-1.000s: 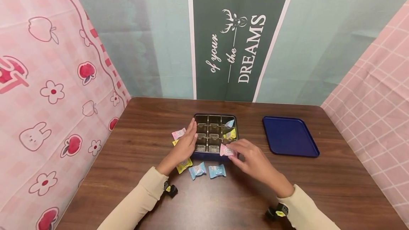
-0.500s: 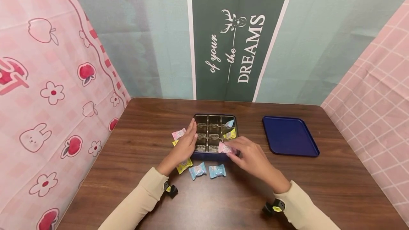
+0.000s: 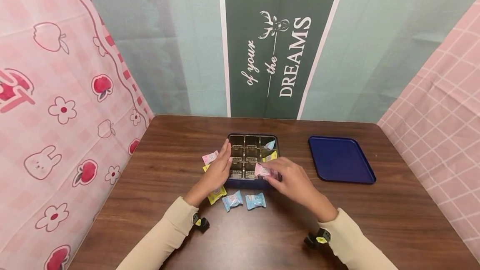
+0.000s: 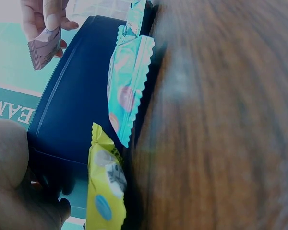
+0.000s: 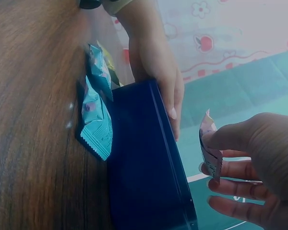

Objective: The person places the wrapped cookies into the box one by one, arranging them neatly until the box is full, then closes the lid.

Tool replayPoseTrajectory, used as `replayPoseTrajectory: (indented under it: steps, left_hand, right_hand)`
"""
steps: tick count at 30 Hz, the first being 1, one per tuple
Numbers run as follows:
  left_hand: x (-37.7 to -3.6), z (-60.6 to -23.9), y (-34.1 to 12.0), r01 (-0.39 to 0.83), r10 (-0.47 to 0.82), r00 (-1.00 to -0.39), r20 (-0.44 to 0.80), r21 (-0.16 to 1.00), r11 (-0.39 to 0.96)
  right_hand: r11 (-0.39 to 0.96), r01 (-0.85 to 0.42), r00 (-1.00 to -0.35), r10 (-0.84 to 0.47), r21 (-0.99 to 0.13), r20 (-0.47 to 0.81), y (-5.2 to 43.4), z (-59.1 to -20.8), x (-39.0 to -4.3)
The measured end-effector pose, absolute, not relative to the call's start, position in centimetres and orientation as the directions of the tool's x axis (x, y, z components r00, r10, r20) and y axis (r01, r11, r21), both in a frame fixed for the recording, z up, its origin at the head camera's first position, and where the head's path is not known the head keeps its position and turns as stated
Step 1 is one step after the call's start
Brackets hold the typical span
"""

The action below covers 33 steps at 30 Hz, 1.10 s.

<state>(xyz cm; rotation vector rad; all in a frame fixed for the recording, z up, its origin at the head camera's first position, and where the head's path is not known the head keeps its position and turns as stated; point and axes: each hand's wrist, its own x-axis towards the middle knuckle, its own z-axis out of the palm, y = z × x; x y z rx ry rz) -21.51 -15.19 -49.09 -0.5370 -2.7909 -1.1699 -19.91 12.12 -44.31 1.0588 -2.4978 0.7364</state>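
right hand (image 3: 290, 178) pinches a pink wrapped candy (image 3: 263, 171) between thumb and fingers, just above the near right compartment of the dark blue divided candy box (image 3: 240, 183). left hand (image 3: 217, 169) lies flat, fingers straight, against the box's left wall. two light blue candies (image 3: 243, 200) and a yellow candy (image 3: 215, 195) lie on the wooden table (image 3: 168, 157) just before the box. blue lid (image 3: 339, 159) sits well apart, to the right.

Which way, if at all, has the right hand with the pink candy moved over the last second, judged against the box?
Yes. The right hand, pinching the pink candy, has moved left and away from the person, from the box's near right corner to over its near-right compartment.
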Motion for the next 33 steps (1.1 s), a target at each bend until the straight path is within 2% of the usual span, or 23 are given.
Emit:
replayPoseTrajectory:
  steps: [10,17,33]
  left_hand:
    - [-21.5,-49.1,-15.2,0.335,0.288,-0.94,0.186,0.675,0.658]
    - [-21.4,-49.1,-15.1,0.336,0.283,-0.94,0.192,0.675,0.657]
    - [-21.4,-49.1,-15.1,0.335,0.283,-0.94,0.191,0.679,0.654]
  right_hand:
    - [0.568,-0.732,-0.68,-0.572,-0.376,0.458,11.9,-44.5,-20.4]
    - [0.554,-0.746,-0.664,-0.574,-0.37,0.48,11.6,-44.6,-20.7]
    - [0.553,-0.731,-0.682,-0.582,-0.399,0.443,10.8,-44.7,-20.8]
